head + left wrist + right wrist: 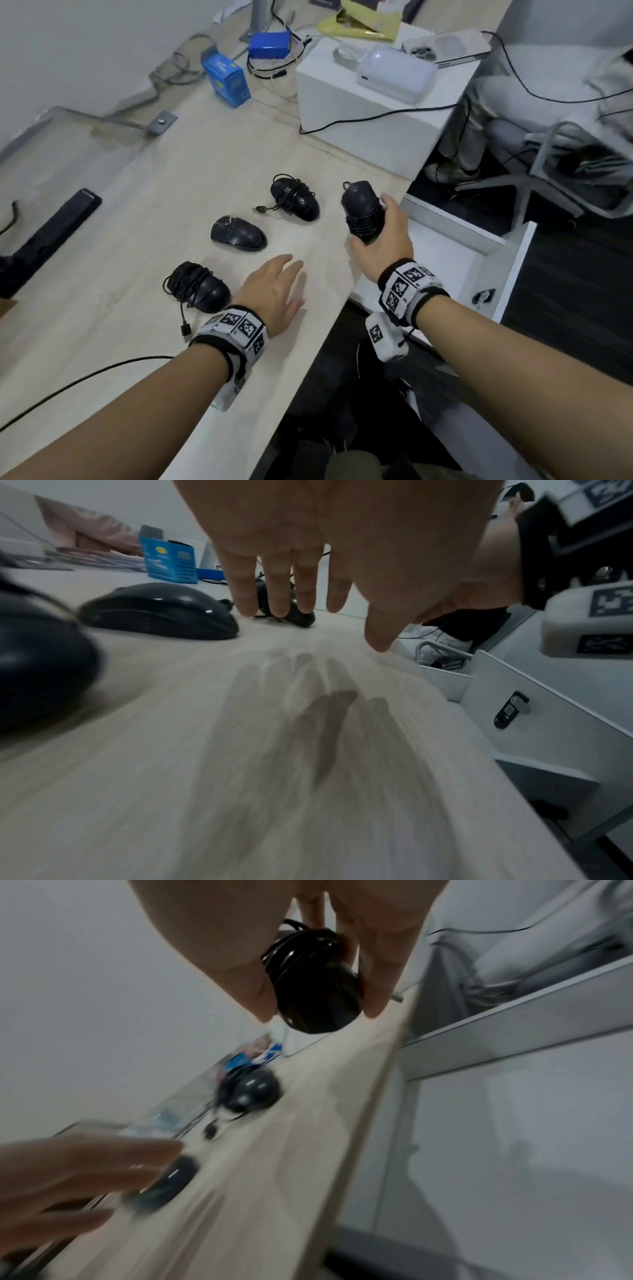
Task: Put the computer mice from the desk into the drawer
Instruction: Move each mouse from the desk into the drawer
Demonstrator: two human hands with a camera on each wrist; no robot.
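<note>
My right hand [380, 236] grips a black mouse [361, 209] with its cable wound round it, lifted above the desk's right edge; the same held mouse [313, 985] sits between thumb and fingers in the right wrist view. Three black mice lie on the pale wooden desk [137, 212]: a far cable-wrapped mouse [296, 198], a middle mouse [238, 234] and a near cable-wrapped mouse [198, 286]. My left hand [277, 291] hovers flat with straight fingers [279, 588] over the desk, holding nothing. The white drawer [486, 260] stands pulled out to the right, below the desk edge.
A white box [370, 113] with a white device on top stands at the desk's back right. Blue cartons [227, 80] and cables lie behind the mice. A black bar [54, 236] sits at the left. A USB plug [186, 330] trails from the near mouse.
</note>
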